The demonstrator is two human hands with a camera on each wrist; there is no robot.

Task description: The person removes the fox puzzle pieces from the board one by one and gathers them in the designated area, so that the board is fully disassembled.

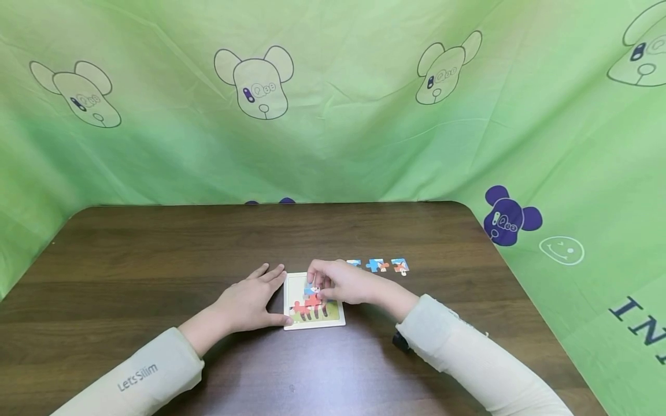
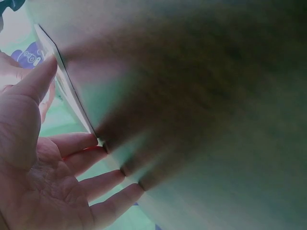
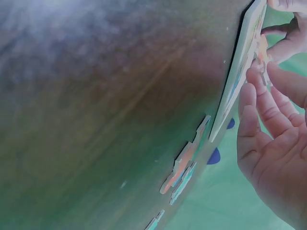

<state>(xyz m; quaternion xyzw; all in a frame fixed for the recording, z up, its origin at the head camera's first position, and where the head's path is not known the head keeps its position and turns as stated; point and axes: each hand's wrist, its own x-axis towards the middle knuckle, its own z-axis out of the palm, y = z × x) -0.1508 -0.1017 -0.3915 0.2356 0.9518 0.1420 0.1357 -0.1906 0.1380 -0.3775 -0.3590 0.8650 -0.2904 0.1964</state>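
Observation:
A square puzzle tray [image 1: 314, 326] with a pale rim lies on the table, its lower part filled with joined pieces showing striped legs on green. My left hand [image 1: 244, 303] rests at the tray's left side, fingers spread, thumb on the lower left corner; the left wrist view shows the thumb against the tray edge [image 2: 72, 93]. Over the tray, my right hand [image 1: 346, 282] pinches a blue and red puzzle piece [image 1: 312, 290] between thumb and fingers. In the right wrist view this puzzle piece [image 3: 262, 52] is tilted above the tray [image 3: 235, 88], partly hidden by fingertips.
Beyond and right of the tray, loose puzzle pieces lie in a row: one [image 1: 354, 263] partly behind my right hand, a blue and orange one [image 1: 377, 265], and another [image 1: 400, 266] at the right end. A green printed curtain [image 1: 333, 144] hangs around the brown table [image 1: 182, 242].

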